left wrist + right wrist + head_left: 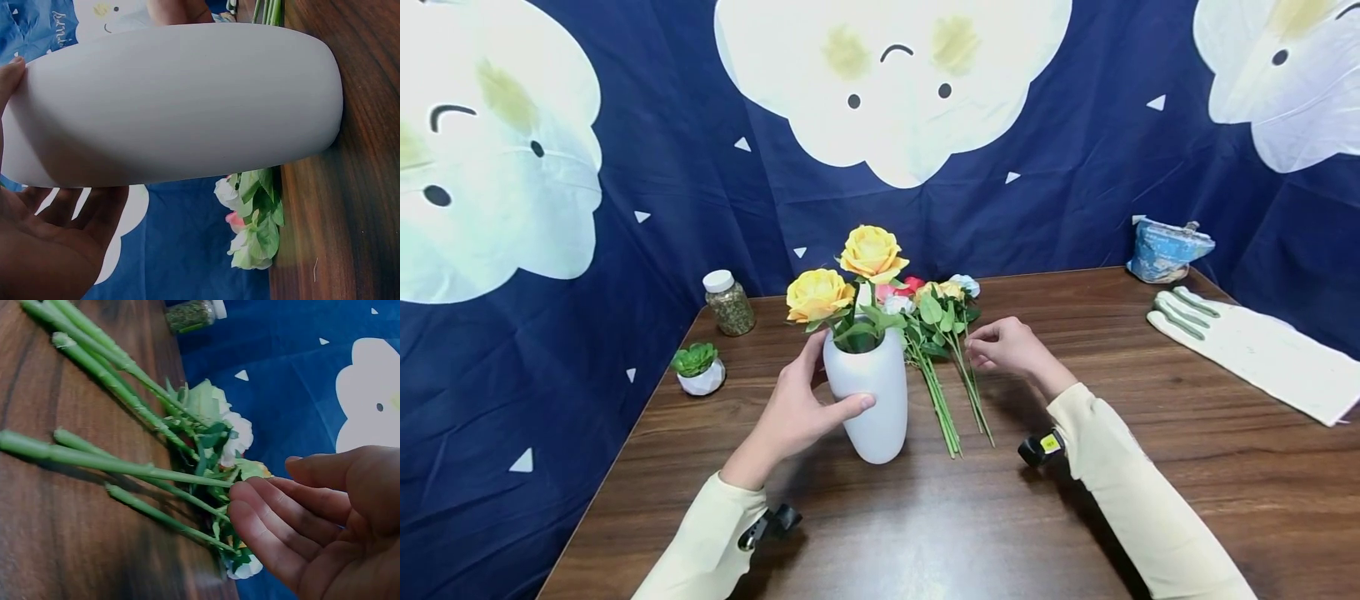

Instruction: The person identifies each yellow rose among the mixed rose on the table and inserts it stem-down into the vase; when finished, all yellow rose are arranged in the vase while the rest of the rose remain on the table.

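My left hand [801,408] grips a white vase [880,408], its thumb across the near side and its fingers round the far left. Two yellow roses [871,252] rise from the vase's mouth. In the left wrist view, the smooth vase wall [187,106] fills most of the picture. To the vase's right, my right hand [1011,348] is at the green stems [973,392] of loose flowers lying on the table. The right wrist view shows its fingers nearly straight, fingertips against one stem [125,464], the thumb apart from them.
Red, white and pale blue blooms [964,285] lie behind the vase on the wooden table [925,533]. Leftward stand a small potted succulent [702,371] and a white-lidded jar [730,304]. Gloves [1255,350] and a blue bag [1167,250] lie at the right.
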Tool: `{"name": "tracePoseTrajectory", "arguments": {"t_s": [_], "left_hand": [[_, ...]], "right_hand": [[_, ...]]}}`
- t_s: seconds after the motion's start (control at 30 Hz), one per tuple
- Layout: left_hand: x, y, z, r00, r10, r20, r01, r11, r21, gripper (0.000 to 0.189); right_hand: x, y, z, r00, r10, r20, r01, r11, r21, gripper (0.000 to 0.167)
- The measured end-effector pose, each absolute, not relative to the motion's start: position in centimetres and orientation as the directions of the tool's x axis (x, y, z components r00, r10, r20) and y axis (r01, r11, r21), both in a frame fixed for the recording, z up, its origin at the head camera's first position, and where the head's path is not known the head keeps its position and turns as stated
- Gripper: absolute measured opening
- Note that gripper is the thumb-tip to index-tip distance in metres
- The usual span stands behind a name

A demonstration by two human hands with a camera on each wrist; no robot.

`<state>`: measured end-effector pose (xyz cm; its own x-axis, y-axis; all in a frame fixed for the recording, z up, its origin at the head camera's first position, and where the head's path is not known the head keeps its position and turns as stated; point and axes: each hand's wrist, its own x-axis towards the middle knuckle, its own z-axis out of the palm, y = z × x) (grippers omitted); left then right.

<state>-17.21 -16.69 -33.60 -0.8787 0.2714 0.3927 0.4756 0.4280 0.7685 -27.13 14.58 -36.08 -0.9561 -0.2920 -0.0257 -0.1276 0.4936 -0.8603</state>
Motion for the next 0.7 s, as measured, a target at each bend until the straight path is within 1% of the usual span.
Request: {"name": "tracePoseTrajectory", "arguments": {"t_s": [0.2, 0.33, 0.7], "left_hand": [[-17.2, -16.7, -33.6, -0.876, 0.272, 0.398, 0.480, 0.422, 0.769, 0.080], [-17.2, -16.7, -33.6, -0.874, 0.275, 0.401, 0.484, 0.419, 0.768, 0.080], [-17.1, -16.7, -33.5, -0.874, 0.272, 0.402, 0.483, 0.415, 0.771, 0.079]], "right_hand": [[-27.4, 14.2, -36.9, -0.956, -0.293, -0.021, -0.152, 0.554, -0.819, 0.025], [-27.5, 14.2, -37.2, -0.956, -0.293, -0.026, -0.155, 0.577, -0.802, 0.025], [-27.6, 13.9, -37.8, -0.952, -0.291, -0.095, -0.066, 0.498, -0.864, 0.026]]}}
